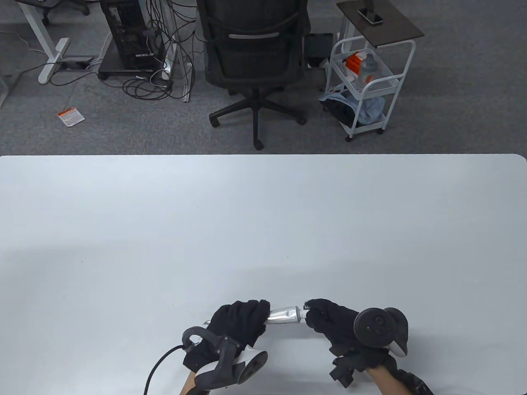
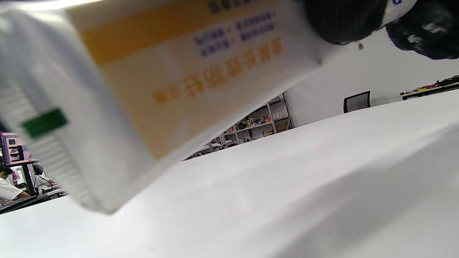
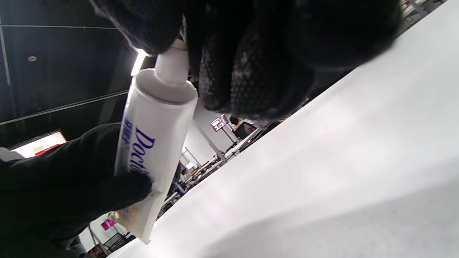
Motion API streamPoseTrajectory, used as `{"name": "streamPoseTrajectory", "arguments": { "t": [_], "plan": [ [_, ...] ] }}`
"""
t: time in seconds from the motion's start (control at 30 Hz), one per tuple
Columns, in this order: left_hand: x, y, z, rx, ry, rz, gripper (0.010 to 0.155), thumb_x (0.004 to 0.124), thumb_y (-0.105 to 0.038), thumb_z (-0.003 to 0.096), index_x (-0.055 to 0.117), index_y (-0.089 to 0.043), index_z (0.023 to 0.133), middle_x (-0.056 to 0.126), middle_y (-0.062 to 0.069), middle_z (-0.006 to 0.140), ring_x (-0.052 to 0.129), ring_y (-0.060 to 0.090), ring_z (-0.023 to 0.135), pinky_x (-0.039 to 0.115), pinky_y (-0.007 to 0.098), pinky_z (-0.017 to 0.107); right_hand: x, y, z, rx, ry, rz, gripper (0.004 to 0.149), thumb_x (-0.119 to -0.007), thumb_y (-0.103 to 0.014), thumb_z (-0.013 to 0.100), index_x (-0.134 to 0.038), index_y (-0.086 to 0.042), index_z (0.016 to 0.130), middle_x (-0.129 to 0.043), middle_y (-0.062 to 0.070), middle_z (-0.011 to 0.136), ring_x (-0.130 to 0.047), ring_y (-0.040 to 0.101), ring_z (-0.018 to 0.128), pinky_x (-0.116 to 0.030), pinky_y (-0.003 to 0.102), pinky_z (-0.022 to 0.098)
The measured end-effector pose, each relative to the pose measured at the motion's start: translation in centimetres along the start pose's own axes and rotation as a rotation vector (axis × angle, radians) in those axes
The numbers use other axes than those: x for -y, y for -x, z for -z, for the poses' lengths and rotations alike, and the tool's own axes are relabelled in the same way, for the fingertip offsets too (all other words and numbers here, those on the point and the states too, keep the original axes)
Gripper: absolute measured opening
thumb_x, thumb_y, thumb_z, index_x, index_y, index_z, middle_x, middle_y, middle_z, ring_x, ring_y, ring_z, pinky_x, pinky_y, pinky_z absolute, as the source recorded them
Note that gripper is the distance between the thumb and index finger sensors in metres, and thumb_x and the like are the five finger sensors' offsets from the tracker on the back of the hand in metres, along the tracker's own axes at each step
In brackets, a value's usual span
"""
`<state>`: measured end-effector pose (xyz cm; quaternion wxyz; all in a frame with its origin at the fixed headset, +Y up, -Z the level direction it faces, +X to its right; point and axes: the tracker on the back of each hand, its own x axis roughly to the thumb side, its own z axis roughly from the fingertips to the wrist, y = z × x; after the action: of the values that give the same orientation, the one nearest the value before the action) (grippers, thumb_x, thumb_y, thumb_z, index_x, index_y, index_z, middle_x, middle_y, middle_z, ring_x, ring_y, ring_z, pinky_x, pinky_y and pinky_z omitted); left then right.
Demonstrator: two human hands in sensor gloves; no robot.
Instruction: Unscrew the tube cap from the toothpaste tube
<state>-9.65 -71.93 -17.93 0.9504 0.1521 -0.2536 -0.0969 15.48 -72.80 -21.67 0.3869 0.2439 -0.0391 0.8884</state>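
Note:
A white toothpaste tube [image 1: 283, 314] is held level just above the table near its front edge. My left hand [image 1: 241, 323] grips the tube's body; its flat crimped end shows close up in the left wrist view [image 2: 107, 107]. My right hand [image 1: 325, 319] pinches the tube cap [image 1: 304, 314] at the tube's right end. In the right wrist view the gloved fingers [image 3: 247, 68] cover the cap's end [image 3: 172, 66], and the tube [image 3: 150, 143] with blue lettering runs down to the left hand [image 3: 53, 179].
The white table [image 1: 263, 230] spreads wide beyond the hands. A black cable [image 1: 158, 366] trails from the left tracker. An office chair [image 1: 255, 53] and a white cart [image 1: 366, 82] stand on the floor past the far edge.

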Motion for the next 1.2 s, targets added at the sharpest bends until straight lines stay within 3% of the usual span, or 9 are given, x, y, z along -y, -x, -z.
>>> {"name": "streamPoseTrajectory", "arguments": {
  "t": [0.17, 0.23, 0.3, 0.4, 0.5, 0.83, 0.9, 0.97, 1.2],
  "plan": [
    [0.01, -0.01, 0.03, -0.002, 0.008, 0.021, 0.055, 0.071, -0.043, 0.0568, 0.058, -0.032, 0.109, 0.078, -0.001, 0.106, 0.088, 0.014, 0.094, 0.086, 0.038, 0.065, -0.07, -0.30, 0.01, 0.033, -0.016, -0.047, 0.051, -0.075, -0.026, 0.055, -0.060, -0.008, 0.101, -0.084, 0.018, 0.087, -0.092, 0.033, 0.064, -0.081, 0.044, 0.039],
    [-0.03, 0.06, 0.02, 0.000, 0.005, 0.015, 0.055, 0.071, -0.043, 0.0572, 0.057, -0.032, 0.109, 0.078, -0.002, 0.106, 0.088, 0.014, 0.095, 0.086, 0.038, 0.065, -0.07, -0.19, -0.02, 0.027, -0.023, -0.057, 0.064, -0.076, -0.037, 0.054, -0.055, -0.004, 0.104, -0.080, 0.022, 0.090, -0.090, 0.037, 0.068, -0.080, 0.047, 0.041],
    [-0.08, 0.07, 0.01, -0.001, 0.003, 0.009, 0.055, 0.071, -0.043, 0.0569, 0.057, -0.032, 0.109, 0.077, -0.002, 0.106, 0.088, 0.014, 0.094, 0.086, 0.038, 0.065, 0.06, 0.14, -0.12, 0.001, 0.001, -0.059, 0.070, -0.066, -0.049, 0.055, -0.056, 0.000, 0.104, -0.082, 0.025, 0.088, -0.090, 0.040, 0.065, -0.080, 0.048, 0.039],
    [-0.11, 0.02, -0.02, -0.002, -0.003, 0.018, 0.055, 0.071, -0.043, 0.0569, 0.057, -0.032, 0.109, 0.077, -0.002, 0.106, 0.088, 0.014, 0.095, 0.085, 0.038, 0.065, 0.20, 0.59, -0.07, -0.051, 0.016, 0.008, 0.060, -0.059, -0.047, 0.057, -0.071, -0.001, 0.093, -0.090, 0.022, 0.075, -0.095, 0.038, 0.054, -0.081, 0.047, 0.033],
    [-0.07, -0.03, -0.02, 0.002, -0.004, 0.009, 0.055, 0.071, -0.043, 0.0572, 0.057, -0.032, 0.109, 0.077, -0.002, 0.106, 0.088, 0.014, 0.095, 0.085, 0.038, 0.066, 0.13, 0.54, 0.02, -0.058, 0.004, 0.024, 0.049, -0.062, -0.041, 0.058, -0.076, -0.003, 0.087, -0.094, 0.018, 0.068, -0.097, 0.035, 0.049, -0.082, 0.045, 0.030],
    [-0.02, -0.12, -0.05, 0.002, 0.001, 0.017, 0.055, 0.072, -0.043, 0.0567, 0.058, -0.032, 0.109, 0.078, -0.002, 0.106, 0.088, 0.014, 0.095, 0.086, 0.038, 0.066, 0.32, -0.33, 0.03, 0.030, -0.025, 0.002, 0.050, -0.075, -0.026, 0.056, -0.060, -0.007, 0.100, -0.083, 0.018, 0.088, -0.091, 0.036, 0.070, -0.080, 0.047, 0.044],
    [-0.08, -0.13, -0.05, 0.005, 0.000, 0.014, 0.055, 0.072, -0.043, 0.0566, 0.058, -0.033, 0.109, 0.078, -0.002, 0.106, 0.088, 0.014, 0.094, 0.086, 0.038, 0.065, 0.30, -0.34, -0.03, 0.029, -0.022, -0.011, 0.059, -0.074, -0.036, 0.055, -0.057, -0.004, 0.102, -0.080, 0.022, 0.090, -0.088, 0.039, 0.072, -0.079, 0.049, 0.044],
    [-0.19, -0.17, -0.09, 0.006, -0.006, 0.005, 0.055, 0.071, -0.043, 0.0567, 0.058, -0.033, 0.109, 0.078, -0.002, 0.106, 0.088, 0.014, 0.094, 0.086, 0.038, 0.065, 0.42, -0.01, -0.19, -0.003, 0.020, -0.019, 0.066, -0.065, -0.047, 0.056, -0.060, 0.000, 0.101, -0.082, 0.025, 0.087, -0.089, 0.043, 0.068, -0.079, 0.051, 0.042],
    [-0.29, -0.14, -0.14, 0.002, -0.014, 0.007, 0.055, 0.072, -0.043, 0.0567, 0.058, -0.033, 0.109, 0.078, -0.002, 0.106, 0.088, 0.014, 0.094, 0.086, 0.038, 0.065, 0.46, 0.36, 0.04, -0.060, -0.015, 0.015, 0.049, -0.063, -0.042, 0.058, -0.079, -0.003, 0.084, -0.094, 0.019, 0.067, -0.097, 0.037, 0.049, -0.082, 0.047, 0.031]
  ]
}}
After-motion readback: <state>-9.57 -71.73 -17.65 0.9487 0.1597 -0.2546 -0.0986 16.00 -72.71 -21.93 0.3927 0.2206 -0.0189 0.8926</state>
